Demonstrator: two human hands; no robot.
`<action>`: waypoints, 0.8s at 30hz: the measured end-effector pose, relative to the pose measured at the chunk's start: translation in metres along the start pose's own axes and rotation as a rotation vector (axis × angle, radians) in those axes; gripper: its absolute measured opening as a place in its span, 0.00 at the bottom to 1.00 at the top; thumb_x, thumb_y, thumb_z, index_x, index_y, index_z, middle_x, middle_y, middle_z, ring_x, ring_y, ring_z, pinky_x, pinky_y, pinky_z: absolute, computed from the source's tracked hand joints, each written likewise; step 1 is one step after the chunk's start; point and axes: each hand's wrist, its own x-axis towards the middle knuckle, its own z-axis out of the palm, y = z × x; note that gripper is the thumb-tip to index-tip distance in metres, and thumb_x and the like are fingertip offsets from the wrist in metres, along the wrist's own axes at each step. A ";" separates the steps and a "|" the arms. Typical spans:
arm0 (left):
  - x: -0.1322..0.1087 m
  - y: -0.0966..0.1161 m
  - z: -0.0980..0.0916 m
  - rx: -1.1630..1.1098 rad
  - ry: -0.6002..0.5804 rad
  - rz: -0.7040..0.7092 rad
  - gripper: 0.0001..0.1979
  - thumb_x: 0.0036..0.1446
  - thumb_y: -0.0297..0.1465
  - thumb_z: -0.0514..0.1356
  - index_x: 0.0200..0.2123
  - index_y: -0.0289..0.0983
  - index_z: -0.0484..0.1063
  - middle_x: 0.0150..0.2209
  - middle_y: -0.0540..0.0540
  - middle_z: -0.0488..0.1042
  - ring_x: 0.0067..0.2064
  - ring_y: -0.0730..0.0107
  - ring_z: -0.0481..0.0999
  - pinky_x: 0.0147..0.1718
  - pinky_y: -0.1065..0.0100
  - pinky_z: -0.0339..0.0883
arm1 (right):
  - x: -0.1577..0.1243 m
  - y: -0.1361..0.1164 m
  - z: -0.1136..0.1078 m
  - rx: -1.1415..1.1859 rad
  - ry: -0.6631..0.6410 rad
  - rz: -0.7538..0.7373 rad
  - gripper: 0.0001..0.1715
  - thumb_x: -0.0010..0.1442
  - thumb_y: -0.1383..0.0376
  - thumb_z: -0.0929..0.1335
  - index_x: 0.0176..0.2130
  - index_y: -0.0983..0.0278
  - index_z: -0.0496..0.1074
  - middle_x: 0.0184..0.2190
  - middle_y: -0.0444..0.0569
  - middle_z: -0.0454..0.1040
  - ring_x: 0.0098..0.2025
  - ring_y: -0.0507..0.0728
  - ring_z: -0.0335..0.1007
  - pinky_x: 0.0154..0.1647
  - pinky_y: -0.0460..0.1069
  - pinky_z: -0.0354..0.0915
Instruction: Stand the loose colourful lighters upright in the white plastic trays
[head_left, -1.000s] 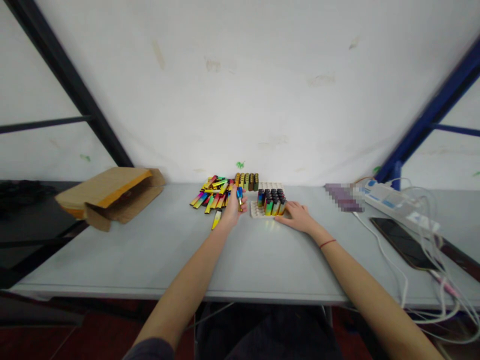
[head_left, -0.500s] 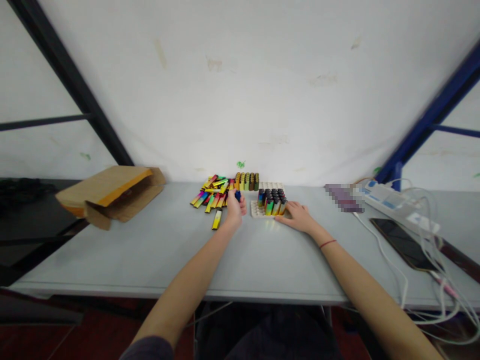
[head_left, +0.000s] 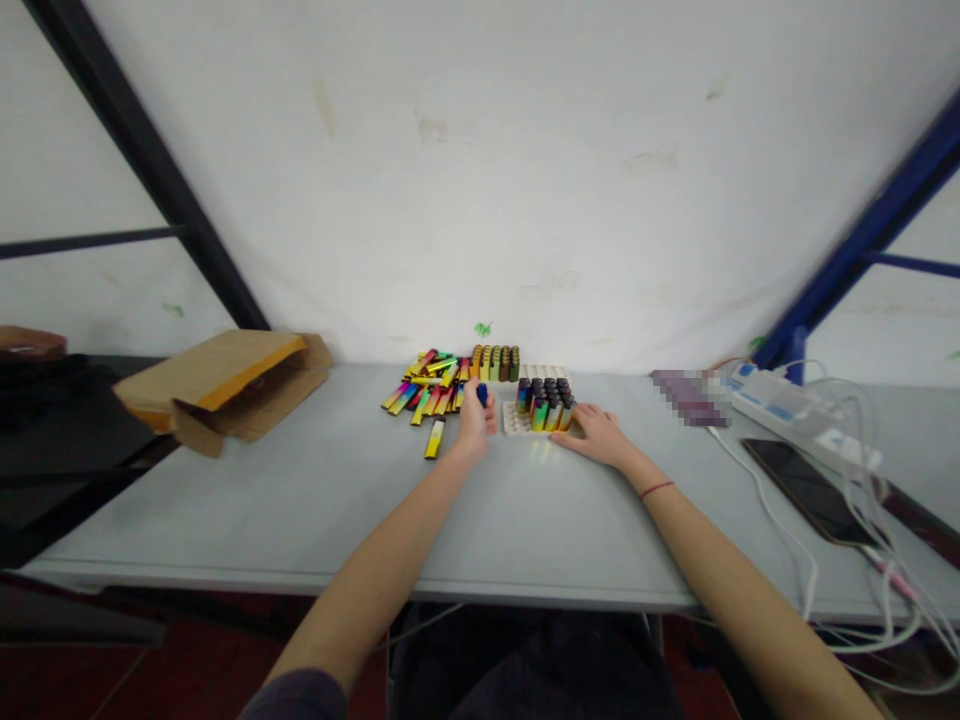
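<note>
A view from above the person's own two bare arms, which reach forward over a grey table (head_left: 300, 500) toward a white wall.

The left hand (head_left: 475, 428) is curled into a loose fist around a blue stick (head_left: 481, 394); only the stick's blue top shows above the fingers, the rest is hidden in the grip. A second ago the stick stood taller out of the hand, with a gold lower end on show, and the fist was a little further left; it has since drawn the stick deeper into the grip and drifted right, so the stick is now just beside the left edge of the white tray (head_left: 513, 427), though not in it.

The right hand (head_left: 596, 433) lies flat with fingers spread loosely, holding nothing; its fingertips touch the tray's near right corner, as they did a second ago, which seems to steady it.

Ahead of the right fingertips, rainbow sticks with black caps (head_left: 544, 402) stand upright in the tray; its far rows look unfilled. Left of the left fingers lies a loose pile of colourful sticks (head_left: 426, 390); one yellow stick (head_left: 434, 438) lies alone, near the left wrist; a short row of upright sticks (head_left: 496, 362) stands beyond the fingers by the wall.

Well left of the hands, an open cardboard box (head_left: 217, 385); well right, a power strip (head_left: 787, 412), a dark phone (head_left: 802, 488) and white cables (head_left: 780, 530).
</note>
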 end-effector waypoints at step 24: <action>0.017 -0.019 -0.010 0.788 -0.102 0.698 0.12 0.67 0.39 0.57 0.42 0.38 0.75 0.47 0.41 0.77 0.53 0.61 0.74 0.52 0.64 0.68 | 0.000 0.000 0.001 -0.006 0.007 0.003 0.26 0.65 0.43 0.67 0.46 0.62 0.72 0.49 0.59 0.76 0.53 0.69 0.70 0.52 0.61 0.63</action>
